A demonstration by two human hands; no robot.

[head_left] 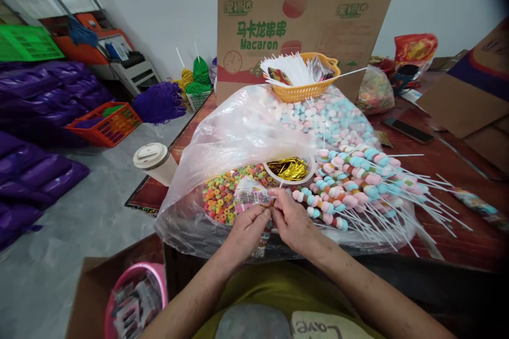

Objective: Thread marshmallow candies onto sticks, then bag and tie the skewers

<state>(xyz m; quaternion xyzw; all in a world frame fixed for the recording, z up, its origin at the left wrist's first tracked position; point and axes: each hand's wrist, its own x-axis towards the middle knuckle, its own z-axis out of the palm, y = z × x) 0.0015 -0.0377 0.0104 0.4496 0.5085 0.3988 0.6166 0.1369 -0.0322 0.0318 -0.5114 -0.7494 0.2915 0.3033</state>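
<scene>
Both of my hands are closed on a printed plastic candy bag [249,197] close to my body. My left hand [251,228] pinches it from the left, thumb on top. Fingers of my right hand [292,220] grip its gathered middle from the other side. The bag's lower part hangs below my fingers; whether a tie is at the pinch I cannot tell. Just beyond stands a white bowl [311,174] of gold twist ties [290,168]. Ring-shaped candies [220,196] lie to the left, marshmallow skewers [350,185] on white sticks to the right.
A clear plastic sheet [222,127] covers loose marshmallows [314,116]. Behind are a yellow basket [300,94] of sticks and a tall cardboard box [254,71]. A lidded cup [155,163] stands left, a phone [409,130] right. Below left is a pink tub [161,275] of packets.
</scene>
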